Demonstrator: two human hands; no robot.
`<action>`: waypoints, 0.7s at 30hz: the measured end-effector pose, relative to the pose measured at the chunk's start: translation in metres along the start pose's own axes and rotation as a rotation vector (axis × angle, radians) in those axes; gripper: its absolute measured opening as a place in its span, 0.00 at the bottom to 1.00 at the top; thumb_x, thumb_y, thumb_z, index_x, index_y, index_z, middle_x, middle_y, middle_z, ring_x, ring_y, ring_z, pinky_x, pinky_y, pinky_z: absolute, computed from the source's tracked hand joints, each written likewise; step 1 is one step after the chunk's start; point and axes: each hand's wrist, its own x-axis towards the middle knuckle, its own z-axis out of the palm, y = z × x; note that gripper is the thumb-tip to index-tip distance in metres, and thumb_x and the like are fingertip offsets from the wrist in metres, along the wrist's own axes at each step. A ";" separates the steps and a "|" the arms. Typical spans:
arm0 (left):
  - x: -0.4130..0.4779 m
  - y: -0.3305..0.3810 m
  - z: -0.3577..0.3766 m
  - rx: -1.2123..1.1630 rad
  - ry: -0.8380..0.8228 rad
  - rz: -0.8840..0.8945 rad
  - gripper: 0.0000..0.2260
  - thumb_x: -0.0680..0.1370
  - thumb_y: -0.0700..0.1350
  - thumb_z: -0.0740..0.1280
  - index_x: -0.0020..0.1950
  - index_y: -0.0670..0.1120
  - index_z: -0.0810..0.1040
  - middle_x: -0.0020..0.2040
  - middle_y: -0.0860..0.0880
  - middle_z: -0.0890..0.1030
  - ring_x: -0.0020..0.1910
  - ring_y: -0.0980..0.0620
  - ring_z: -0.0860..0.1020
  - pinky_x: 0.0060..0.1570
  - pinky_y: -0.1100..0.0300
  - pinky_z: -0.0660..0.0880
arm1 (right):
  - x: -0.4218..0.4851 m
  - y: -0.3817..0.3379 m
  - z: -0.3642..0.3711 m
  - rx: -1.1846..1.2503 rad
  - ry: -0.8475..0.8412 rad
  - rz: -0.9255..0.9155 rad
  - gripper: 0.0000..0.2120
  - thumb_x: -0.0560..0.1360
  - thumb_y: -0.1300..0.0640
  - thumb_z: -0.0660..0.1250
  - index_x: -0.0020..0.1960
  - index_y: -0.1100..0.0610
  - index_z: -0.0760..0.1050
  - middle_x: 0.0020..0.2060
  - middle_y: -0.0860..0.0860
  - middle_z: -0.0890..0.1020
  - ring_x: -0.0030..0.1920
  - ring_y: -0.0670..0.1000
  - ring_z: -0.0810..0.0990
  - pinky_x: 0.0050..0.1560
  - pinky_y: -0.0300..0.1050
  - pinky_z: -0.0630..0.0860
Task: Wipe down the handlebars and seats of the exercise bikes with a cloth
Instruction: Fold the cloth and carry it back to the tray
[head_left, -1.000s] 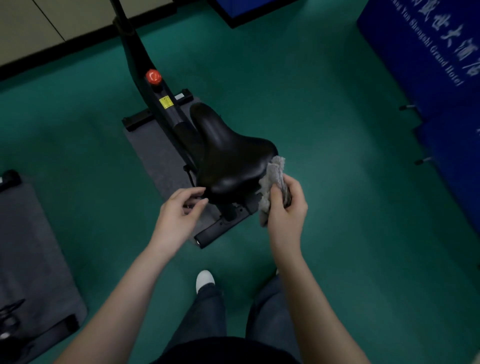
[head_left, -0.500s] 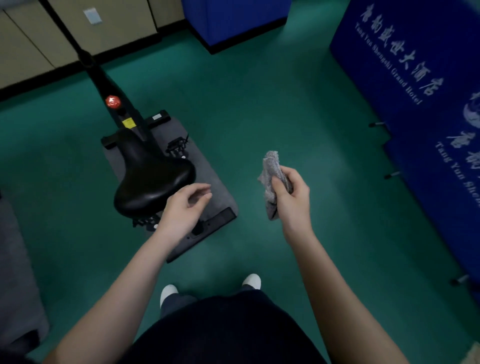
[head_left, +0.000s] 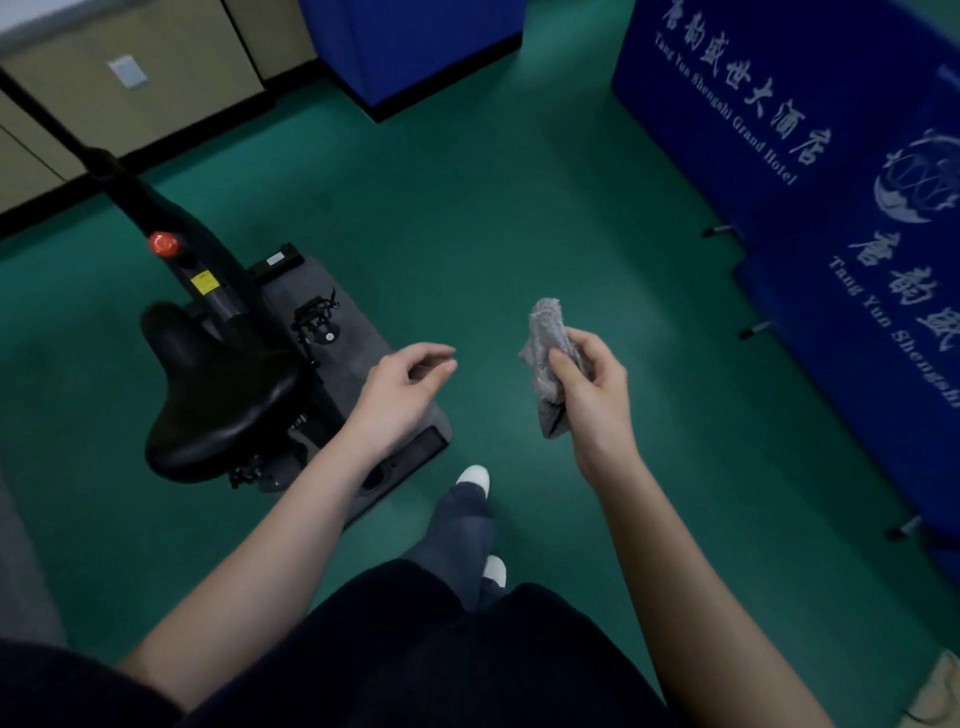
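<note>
Black seat (head_left: 218, 395): sitting just left of the left hand (head_left: 400, 384), which is hovering loosely curled and empty. Grey cloth (head_left: 548, 358): bunching inside the gripping right hand (head_left: 592, 384), clear of the seat. Likely changing over between surfaces; next, cloth needing pressing onto an unwiped one.

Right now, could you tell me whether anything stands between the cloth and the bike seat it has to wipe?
Only the person's own left hand, open and holding nothing, hangs between the cloth gripped in the right hand and the black seat. Nothing else visible blocks the way.
</note>
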 end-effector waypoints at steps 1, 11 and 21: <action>0.006 0.002 0.003 -0.009 -0.005 -0.005 0.09 0.78 0.44 0.67 0.57 0.45 0.81 0.52 0.50 0.83 0.53 0.52 0.80 0.60 0.58 0.73 | 0.006 0.000 0.000 -0.001 -0.010 0.005 0.12 0.77 0.67 0.62 0.47 0.50 0.76 0.37 0.44 0.79 0.32 0.37 0.75 0.35 0.29 0.71; 0.121 0.038 0.023 -0.385 -0.042 -0.082 0.08 0.80 0.48 0.61 0.54 0.48 0.79 0.53 0.49 0.82 0.45 0.56 0.80 0.51 0.57 0.74 | 0.126 -0.021 0.041 -0.104 -0.225 0.014 0.09 0.78 0.65 0.62 0.58 0.60 0.75 0.49 0.51 0.81 0.46 0.41 0.79 0.47 0.31 0.73; 0.217 0.055 -0.022 -0.634 0.103 -0.166 0.11 0.79 0.52 0.63 0.56 0.48 0.79 0.52 0.50 0.82 0.53 0.55 0.79 0.61 0.56 0.72 | 0.234 -0.038 0.130 -0.195 -0.459 -0.010 0.11 0.79 0.63 0.61 0.58 0.58 0.78 0.54 0.50 0.82 0.56 0.45 0.79 0.59 0.37 0.74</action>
